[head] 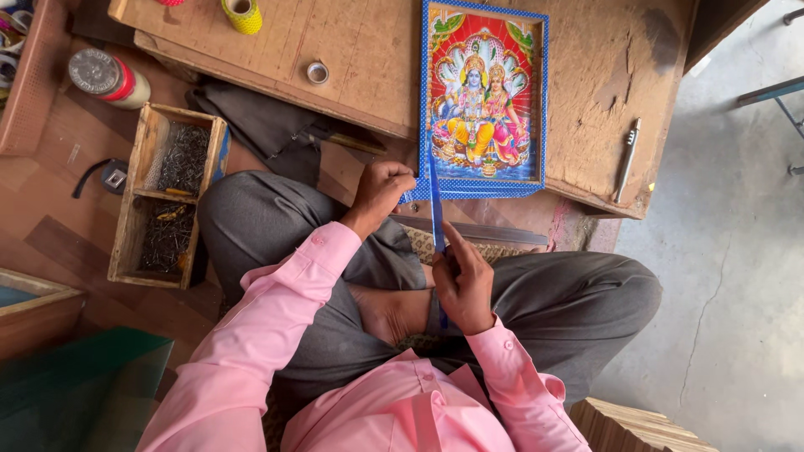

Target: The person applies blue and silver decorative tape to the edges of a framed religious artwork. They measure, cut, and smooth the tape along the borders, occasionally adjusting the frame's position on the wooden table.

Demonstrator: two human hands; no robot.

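A colourful picture (481,100) with a blue dotted border lies on a low wooden board (352,59) in front of me. My left hand (381,188) presses on the picture's lower left corner. A strip of blue tape (435,209) runs from that corner down toward me. My right hand (462,285) grips the near end of the strip and holds it taut above my crossed legs in grey trousers.
A wooden tray of small dark nails (167,197) sits at my left. A tin (107,78), yellow tape roll (243,15) and small tape roll (317,73) lie further back. A pen-like tool (626,159) rests on the board's right edge. Green glass sheet (79,393) at lower left.
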